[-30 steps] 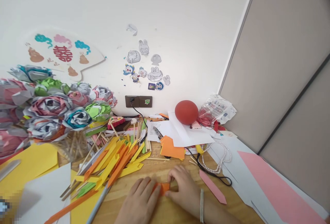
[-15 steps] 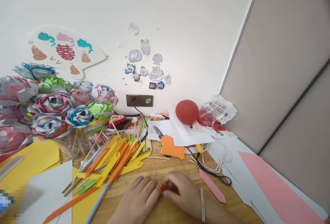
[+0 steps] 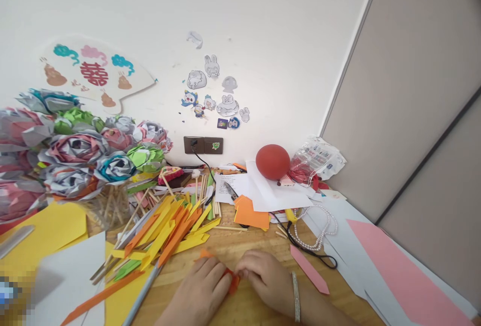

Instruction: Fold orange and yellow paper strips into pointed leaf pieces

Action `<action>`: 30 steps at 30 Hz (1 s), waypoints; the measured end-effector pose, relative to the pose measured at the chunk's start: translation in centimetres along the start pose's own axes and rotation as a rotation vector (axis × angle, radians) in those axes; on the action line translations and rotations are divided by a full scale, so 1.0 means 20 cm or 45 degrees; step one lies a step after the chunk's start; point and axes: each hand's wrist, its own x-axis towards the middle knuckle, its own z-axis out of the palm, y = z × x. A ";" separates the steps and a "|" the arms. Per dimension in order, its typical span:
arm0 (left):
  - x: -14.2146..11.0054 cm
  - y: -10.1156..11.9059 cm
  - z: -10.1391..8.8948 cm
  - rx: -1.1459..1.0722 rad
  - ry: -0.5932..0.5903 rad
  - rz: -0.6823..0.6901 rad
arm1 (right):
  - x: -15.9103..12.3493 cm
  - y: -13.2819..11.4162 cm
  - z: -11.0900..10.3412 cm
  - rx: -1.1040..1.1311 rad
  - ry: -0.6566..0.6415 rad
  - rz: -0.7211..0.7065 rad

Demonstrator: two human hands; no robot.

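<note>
A piece of orange paper (image 3: pixel 234 283) lies low over the wooden table (image 3: pixel 263 306), mostly hidden under my fingers. My left hand (image 3: pixel 206 286) covers it from above, fingers curled together and holding it down, and an orange corner pokes out past the fingertips. At its right edge my right hand (image 3: pixel 261 276), with a beaded bracelet at the wrist, pinches the paper between thumb and fingers. A folded pink paper strip (image 3: pixel 310 270) rests just right of this hand. Folded yellow and orange strips (image 3: pixel 169 228) are heaped beyond my left hand.
Paper flowers (image 3: pixel 78 148) stand in a clear container at the left. A red balloon (image 3: pixel 272 161), white sheets, scissors (image 3: pixel 230 191) and stacked orange paper (image 3: pixel 251 214) sit toward the wall. A pearl necklace (image 3: pixel 319 246) and black cable (image 3: pixel 311 256) lie at the right.
More of the orange paper now shows beyond and between my hands. My right fingers have closed in at its edge, while my left hand has hardly moved.
</note>
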 end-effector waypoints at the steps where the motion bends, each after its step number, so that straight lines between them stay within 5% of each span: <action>1: 0.00 0.00 0.01 -0.022 0.010 0.012 | 0.00 0.00 0.00 -0.015 -0.007 -0.038; 15: 0.01 -0.04 -0.06 -0.367 -0.056 -0.010 | 0.00 0.06 -0.03 -0.309 -0.038 -0.333; 20: 0.04 -0.06 -0.11 -0.537 -0.145 -0.054 | 0.00 0.06 -0.05 -0.243 -0.082 -0.239; 30: 0.05 -0.07 -0.05 -0.975 -0.172 -0.352 | 0.04 0.09 -0.01 -0.069 -0.138 0.116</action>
